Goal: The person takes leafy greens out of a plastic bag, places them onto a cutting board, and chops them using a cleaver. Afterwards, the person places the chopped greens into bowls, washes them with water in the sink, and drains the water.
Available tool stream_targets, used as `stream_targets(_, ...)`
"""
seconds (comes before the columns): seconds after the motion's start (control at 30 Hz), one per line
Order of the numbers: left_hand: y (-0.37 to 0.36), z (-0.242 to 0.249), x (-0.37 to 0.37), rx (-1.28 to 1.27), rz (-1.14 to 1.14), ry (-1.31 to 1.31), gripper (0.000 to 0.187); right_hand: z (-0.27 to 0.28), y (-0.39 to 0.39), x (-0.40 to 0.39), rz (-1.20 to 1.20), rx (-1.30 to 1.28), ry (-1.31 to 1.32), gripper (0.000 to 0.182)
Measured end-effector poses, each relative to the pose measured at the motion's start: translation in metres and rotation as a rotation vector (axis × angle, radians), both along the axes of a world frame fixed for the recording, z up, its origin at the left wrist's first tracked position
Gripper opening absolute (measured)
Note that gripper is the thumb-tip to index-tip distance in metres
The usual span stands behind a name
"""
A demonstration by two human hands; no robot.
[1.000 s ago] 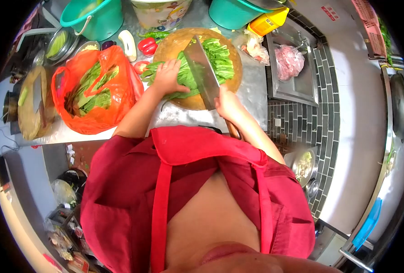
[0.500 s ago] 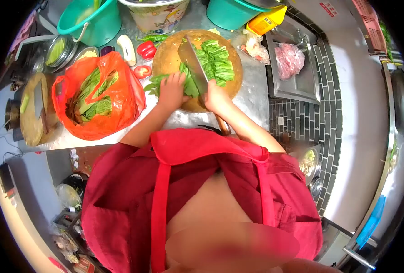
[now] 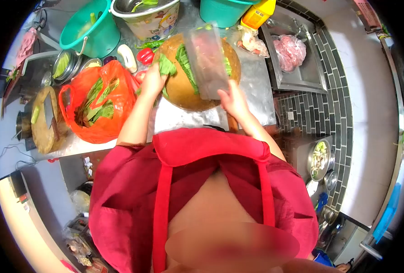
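My right hand (image 3: pixel 234 101) is closed on a cleaver (image 3: pixel 205 63), whose broad blade is turned flat over the round wooden chopping board (image 3: pixel 183 101). Cut leafy greens (image 3: pixel 186 68) lie on the board, partly hidden under the blade. At the board's left edge my left hand (image 3: pixel 152 83) grips a bunch of leafy greens (image 3: pixel 167 66). Next to that hand are a red pepper (image 3: pixel 145 56) and a partly covered piece of tomato (image 3: pixel 141 75). An open red plastic bag (image 3: pixel 113 125) with more greens stands left of my left forearm.
Behind the board stand a teal bucket (image 3: pixel 105 36), a patterned bucket (image 3: pixel 158 27) and a yellow bottle (image 3: pixel 258 13). A sink (image 3: pixel 318 77) on the right holds a bagged pink item (image 3: pixel 289 52). A second board with a knife (image 3: pixel 49 109) lies far left.
The cleaver has risen and turned from edge-down to flat, moving right. My left hand has moved left and up, away from the blade, with greens in it.
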State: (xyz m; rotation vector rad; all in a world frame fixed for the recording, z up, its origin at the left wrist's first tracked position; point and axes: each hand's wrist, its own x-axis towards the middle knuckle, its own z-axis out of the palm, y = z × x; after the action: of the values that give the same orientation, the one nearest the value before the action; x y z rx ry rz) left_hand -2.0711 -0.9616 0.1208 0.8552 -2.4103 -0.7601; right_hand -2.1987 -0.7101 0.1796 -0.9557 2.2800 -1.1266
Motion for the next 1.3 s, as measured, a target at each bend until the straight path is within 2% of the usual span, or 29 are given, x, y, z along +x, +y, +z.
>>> stream_targets(0.03,-0.004,0.007,-0.007,-0.054,0.005,0.037,0.033,0.004,0.010,-0.007,-0.061,-0.038,-0.248,0.030)
stream_targets(0.1,-0.007,0.031,-0.027,-0.110,-0.039,-0.054,0.034,0.007,0.035,-0.014,-0.117,-0.377,-0.418,0.028)
stream_targets(0.23,-0.007,0.031,-0.076,-0.294,-0.118,-0.224,0.040,-0.002,0.092,-0.027,-0.321,-0.490,-0.550,0.025)
stream_targets(0.27,-0.001,0.033,-0.086,-0.272,-0.125,-0.381,0.059,-0.015,0.108,-0.030,-0.367,-0.482,-0.588,0.025)
stream_targets(0.37,0.015,-0.004,-0.100,-0.339,-0.179,-0.313,0.085,-0.051,0.144,-0.035,-0.545,-0.498,-0.669,0.023)
stream_targets(0.4,0.021,-0.011,-0.103,-0.130,-0.216,-0.396,0.106,-0.059,0.154,-0.035,-0.540,-0.540,-0.714,0.023)
stream_targets(0.5,0.041,0.015,-0.094,-0.051,-0.218,-0.451,0.113,-0.091,0.177,-0.040,-0.562,-0.598,-0.831,0.023)
stream_targets(0.63,0.070,0.036,-0.083,-0.219,-0.195,-0.447,0.121,-0.133,0.193,-0.060,-0.591,-0.559,-0.915,0.022)
stream_targets(0.77,0.113,0.030,-0.087,-0.406,-0.163,-0.589,0.126,-0.145,0.192,-0.093,-0.560,-0.509,-1.004,0.021)
stream_targets(0.9,0.100,0.022,-0.098,-0.372,-0.123,-0.631,0.119,-0.156,0.190,-0.133,-0.445,-0.354,-1.035,0.020)
stream_targets(0.93,0.096,0.026,-0.101,-0.366,-0.120,-0.635,0.112,-0.162,0.190,-0.140,-0.425,-0.327,-0.984,0.016)
stream_targets(0.97,0.090,0.023,-0.101,-0.368,-0.132,-0.564,0.106,-0.176,0.186,-0.152,-0.359,-0.275,-0.910,0.022)
stream_targets(1.0,0.086,0.027,-0.102,-0.369,-0.142,-0.542,0.101,-0.172,0.179,-0.158,-0.391,-0.105,-0.766,0.026)
stream_targets(1.03,0.080,0.025,-0.102,-0.376,-0.139,-0.535,0.098,-0.172,0.171,-0.159,-0.465,-0.069,-0.676,0.028)
stream_targets(1.07,0.076,0.033,-0.104,-0.310,-0.164,-0.555,0.092,-0.163,0.162,-0.161,-0.454,0.216,-0.239,0.033)
stream_targets(1.13,0.058,0.031,-0.106,-0.255,-0.148,-0.513,0.080,-0.158,0.150,-0.172,-0.360,0.417,-0.076,0.041)
stream_targets(1.17,0.053,0.037,-0.107,-0.202,-0.190,-0.485,0.080,-0.176,0.146,-0.180,-0.370,0.448,0.108,0.040)
stream_targets(1.2,0.036,0.026,-0.108,-0.175,-0.204,-0.500,0.079,-0.197,0.142,-0.192,-0.387,0.437,0.133,0.041)
stream_targets(1.3,0.002,0.017,-0.107,-0.066,-0.360,-0.386,0.077,-0.184,0.129,-0.198,-0.427,0.493,0.134,0.038)
